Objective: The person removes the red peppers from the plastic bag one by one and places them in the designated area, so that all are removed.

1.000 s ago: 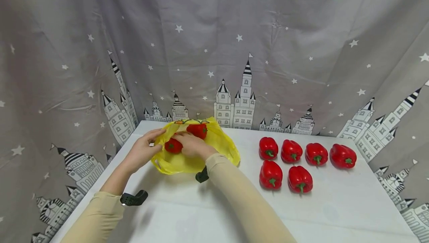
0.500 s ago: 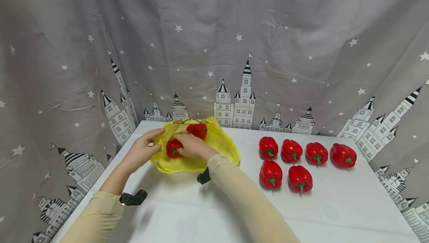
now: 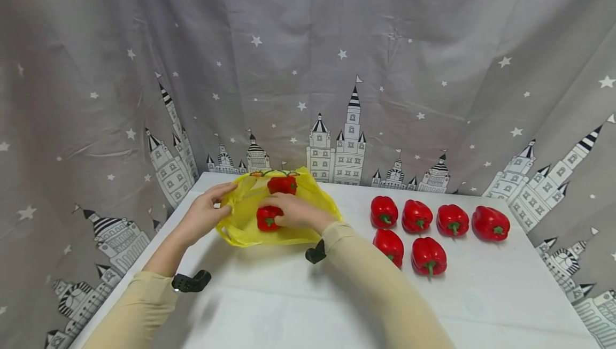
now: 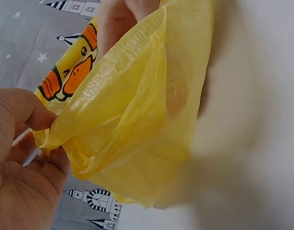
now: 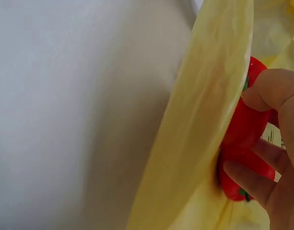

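Observation:
A yellow plastic bag (image 3: 243, 229) lies open at the back left of the white table (image 3: 298, 311). My left hand (image 3: 204, 215) pinches the bag's left edge (image 4: 55, 132) and holds it up. My right hand (image 3: 298, 212) grips a red bell pepper (image 3: 267, 217) inside the bag's mouth; in the right wrist view its fingers (image 5: 274, 139) curl round the pepper (image 5: 240, 139) behind the yellow film (image 5: 204, 134). A second red pepper (image 3: 282, 184) lies deeper in the bag.
Several red bell peppers sit in two rows on the table's right half, from one (image 3: 384, 211) to another (image 3: 490, 223), with a front pair (image 3: 428, 256). A grey curtain with stars and castles (image 3: 337, 98) hangs behind and round the table.
My right hand has slid to the right inside the bag with the pepper in its grip. The left hand has kept its hold on the bag's edge.

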A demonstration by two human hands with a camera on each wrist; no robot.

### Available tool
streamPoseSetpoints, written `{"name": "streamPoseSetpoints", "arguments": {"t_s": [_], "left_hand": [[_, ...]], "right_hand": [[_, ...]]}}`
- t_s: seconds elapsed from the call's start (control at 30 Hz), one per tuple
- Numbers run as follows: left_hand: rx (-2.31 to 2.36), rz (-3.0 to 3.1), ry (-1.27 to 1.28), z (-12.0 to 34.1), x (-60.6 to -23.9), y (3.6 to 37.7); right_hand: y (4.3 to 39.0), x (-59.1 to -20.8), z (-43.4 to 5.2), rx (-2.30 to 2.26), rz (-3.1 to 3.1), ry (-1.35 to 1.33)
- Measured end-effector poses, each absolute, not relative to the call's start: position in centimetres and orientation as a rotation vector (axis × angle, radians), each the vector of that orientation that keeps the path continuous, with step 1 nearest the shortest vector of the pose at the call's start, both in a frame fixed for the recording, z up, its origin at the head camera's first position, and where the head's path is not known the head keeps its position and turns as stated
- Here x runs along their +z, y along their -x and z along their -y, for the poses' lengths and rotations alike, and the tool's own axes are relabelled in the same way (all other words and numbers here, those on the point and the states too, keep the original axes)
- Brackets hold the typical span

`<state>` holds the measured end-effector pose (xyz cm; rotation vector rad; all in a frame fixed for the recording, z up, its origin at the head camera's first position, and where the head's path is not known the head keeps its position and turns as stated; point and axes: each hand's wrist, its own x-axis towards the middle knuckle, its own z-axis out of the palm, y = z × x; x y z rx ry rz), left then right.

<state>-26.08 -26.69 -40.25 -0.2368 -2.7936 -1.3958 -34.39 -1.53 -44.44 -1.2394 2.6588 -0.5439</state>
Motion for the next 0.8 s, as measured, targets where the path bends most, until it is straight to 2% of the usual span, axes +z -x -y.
{"name": "streamPoseSetpoints", "arguments": {"t_s": [0.5, 0.8], "left_hand": [[-1.377, 2.759, 0.310, 26.7, -40.8, 25.8], [-1.384, 2.755, 0.316, 26.4, -40.7, 25.5]], "right_hand": [[33.6, -44.4, -3.1, -0.715, -2.572, 1.218], [33.5, -45.1, -3.9, -1.029, -2.395, 0.918]]}}
